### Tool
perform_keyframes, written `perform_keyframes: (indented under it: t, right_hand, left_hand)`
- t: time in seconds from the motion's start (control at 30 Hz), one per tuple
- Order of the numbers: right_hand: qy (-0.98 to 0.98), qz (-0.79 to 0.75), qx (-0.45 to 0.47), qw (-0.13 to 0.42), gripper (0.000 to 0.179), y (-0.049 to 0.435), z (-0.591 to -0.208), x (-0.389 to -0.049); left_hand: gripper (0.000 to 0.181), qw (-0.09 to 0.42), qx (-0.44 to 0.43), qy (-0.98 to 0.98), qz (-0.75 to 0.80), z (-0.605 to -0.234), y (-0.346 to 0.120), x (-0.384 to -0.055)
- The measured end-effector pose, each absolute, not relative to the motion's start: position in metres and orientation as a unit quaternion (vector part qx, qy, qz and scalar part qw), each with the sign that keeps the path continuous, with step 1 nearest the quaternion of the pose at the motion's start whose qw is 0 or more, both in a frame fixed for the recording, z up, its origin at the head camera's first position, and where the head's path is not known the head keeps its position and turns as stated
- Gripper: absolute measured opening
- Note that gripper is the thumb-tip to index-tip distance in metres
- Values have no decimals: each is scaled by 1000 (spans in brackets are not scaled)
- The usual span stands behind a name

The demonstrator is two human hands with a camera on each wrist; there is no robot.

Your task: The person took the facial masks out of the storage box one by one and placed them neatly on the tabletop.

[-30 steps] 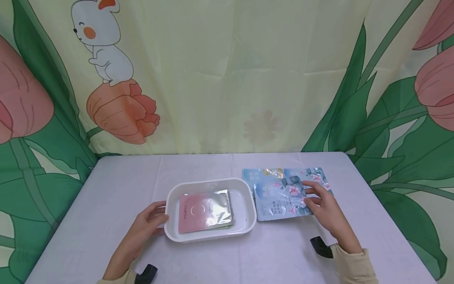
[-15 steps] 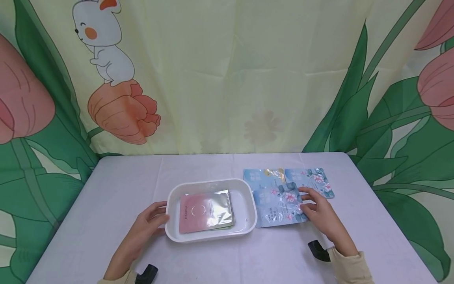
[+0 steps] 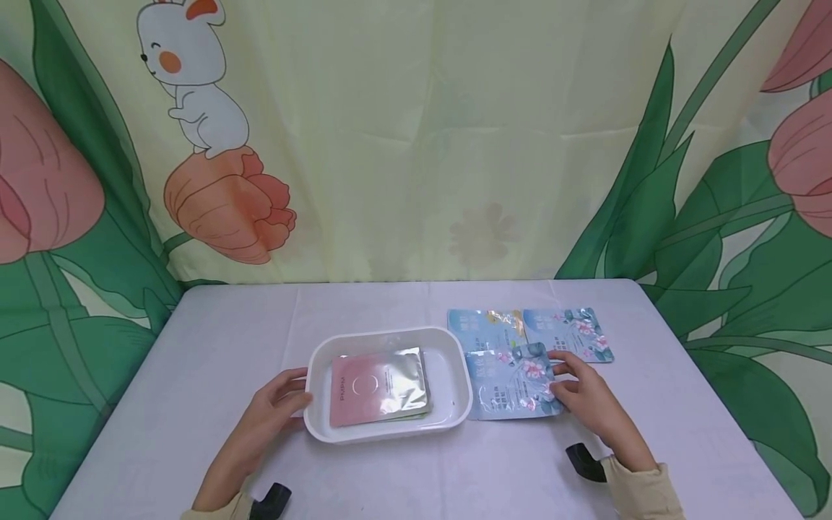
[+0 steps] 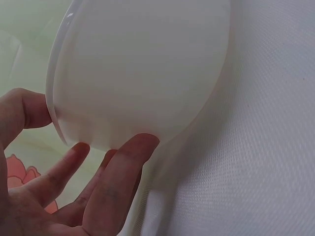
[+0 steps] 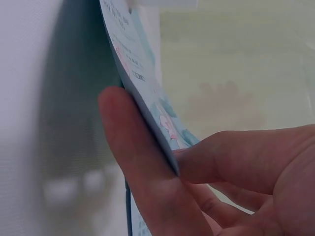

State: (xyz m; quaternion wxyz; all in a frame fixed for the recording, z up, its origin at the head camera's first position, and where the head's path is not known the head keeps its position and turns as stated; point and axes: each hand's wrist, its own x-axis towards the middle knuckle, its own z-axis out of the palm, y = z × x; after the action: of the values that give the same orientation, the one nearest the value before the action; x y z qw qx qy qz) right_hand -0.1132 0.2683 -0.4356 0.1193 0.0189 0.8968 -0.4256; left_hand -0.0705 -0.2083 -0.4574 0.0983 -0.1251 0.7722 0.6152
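Observation:
My left hand (image 3: 276, 404) holds the left end of a white plastic tray (image 3: 451, 390). In the left wrist view its thumb is at the rim and the fingertips lie against the outer wall of the tray (image 4: 142, 73). Inside the tray lies a pink and silver PMPM sachet (image 3: 364, 393), with a sliver of green showing under it. My right hand (image 3: 588, 393) pinches the right edge of a light blue sheet mask packet (image 3: 503, 383) with flowers on it. The right wrist view shows this packet (image 5: 133, 64) between thumb and index finger, its edge raised over the cloth.
Behind the held packet lie two more blue packets, one with a gold patch (image 3: 484, 328) and one with pink flowers (image 3: 568, 332). A white cloth (image 3: 227, 325) covers the table. A printed curtain (image 3: 390, 180) hangs along the back edge.
My right hand has drawn the blue sheet mask packet toward the front and slightly left, uncovering more of the two packets behind it. My left hand keeps its hold on the tray.

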Motion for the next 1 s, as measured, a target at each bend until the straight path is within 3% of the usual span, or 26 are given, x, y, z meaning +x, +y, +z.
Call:
perform_keyframes:
  t: [1.0]
  right_hand:
    - [935,-335,9,118,60,258,-444,-110]
  left_hand:
    - [54,97,-129,775,611,-458,-208,-70]
